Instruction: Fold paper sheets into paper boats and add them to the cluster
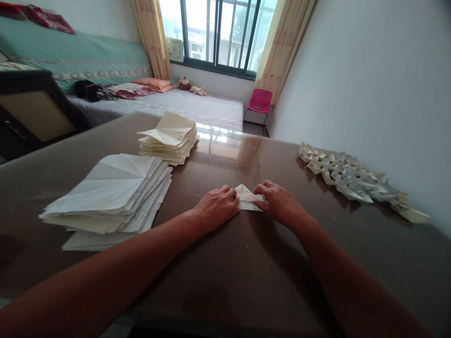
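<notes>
A small folded sheet of paper (pixel 246 199) lies on the brown table between my two hands, with a triangular peak at its far side and a flat band along its near edge. My left hand (pixel 219 205) presses on its left end, fingers curled and closed over it. From the other side, my right hand (pixel 276 199) pinches the right end between thumb and fingers. The fingers cover both ends of the paper, so its outer corners are hidden.
Left of my hands stands a large stack of creased white paper (pixel 105 183), with a smaller cream paper stack (pixel 172 136) behind it. Rows of folded paper boats (pixel 352 176) sit at the table's right. Beyond the table (pixel 211 281) are a bed (pixel 211 105) and a pink chair (pixel 260 101).
</notes>
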`<state>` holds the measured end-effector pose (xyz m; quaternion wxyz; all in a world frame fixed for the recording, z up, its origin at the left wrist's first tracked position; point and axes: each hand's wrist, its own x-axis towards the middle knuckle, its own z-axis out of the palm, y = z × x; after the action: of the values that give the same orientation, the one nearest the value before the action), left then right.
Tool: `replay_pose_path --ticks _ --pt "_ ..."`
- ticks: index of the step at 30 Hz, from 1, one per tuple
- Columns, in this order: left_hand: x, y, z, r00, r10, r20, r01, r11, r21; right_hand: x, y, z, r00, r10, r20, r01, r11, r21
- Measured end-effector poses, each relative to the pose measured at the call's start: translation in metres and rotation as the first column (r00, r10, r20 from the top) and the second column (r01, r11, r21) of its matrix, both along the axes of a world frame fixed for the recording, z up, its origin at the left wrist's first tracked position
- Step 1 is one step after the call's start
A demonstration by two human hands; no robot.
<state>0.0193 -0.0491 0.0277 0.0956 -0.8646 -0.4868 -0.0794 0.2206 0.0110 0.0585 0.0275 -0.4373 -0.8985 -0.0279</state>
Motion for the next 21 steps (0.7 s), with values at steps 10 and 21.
replay_pose_path --ticks 10,21 --pt "0.000 0.000 0.000 1.000 -0.009 0.000 0.009 1.000 0.022 -0.001 -0.008 0.014 0.962 0.029 0.270 -0.032 0.999 0.009" --pt "0.001 0.006 0.001 0.998 0.053 -0.030 -0.052 0.999 0.016 -0.007 -0.006 0.006 0.967 0.046 0.252 -0.067 0.995 0.075"
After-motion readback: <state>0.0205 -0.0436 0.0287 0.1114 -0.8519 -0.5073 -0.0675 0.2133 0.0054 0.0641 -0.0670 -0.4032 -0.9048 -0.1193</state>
